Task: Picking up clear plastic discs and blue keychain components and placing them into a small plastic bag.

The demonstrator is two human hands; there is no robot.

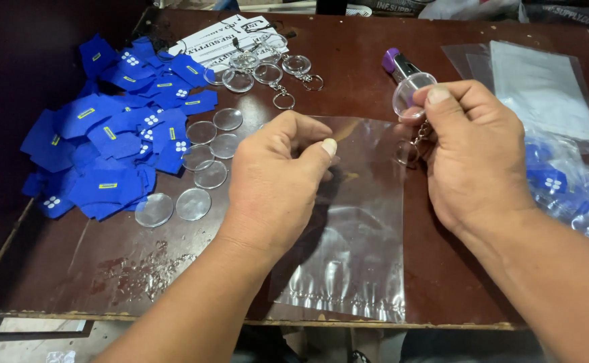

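Clear plastic sleeve bag (355,255) lies flat at the near table edge, sealed end toward the viewer, open mouth farther in. Nothing visible inside it. Left hand (274,181) pinches the bag's upper edge between thumb and fingers. Right hand (472,151) grips a clear round keychain case (412,94) by its rim just above the bag mouth; its chain and ring (409,151) hang below, touching the bag's right edge. To the right, filled bags (570,191) hold blue pieces. Left of the hands, loose clear discs (203,161) beside a heap of blue printed inserts (113,134). Farther back: empty keychain cases (267,67), a purple-capped tube (396,64), a stack of unused sleeves (543,87). Wooden table (72,269) worn.
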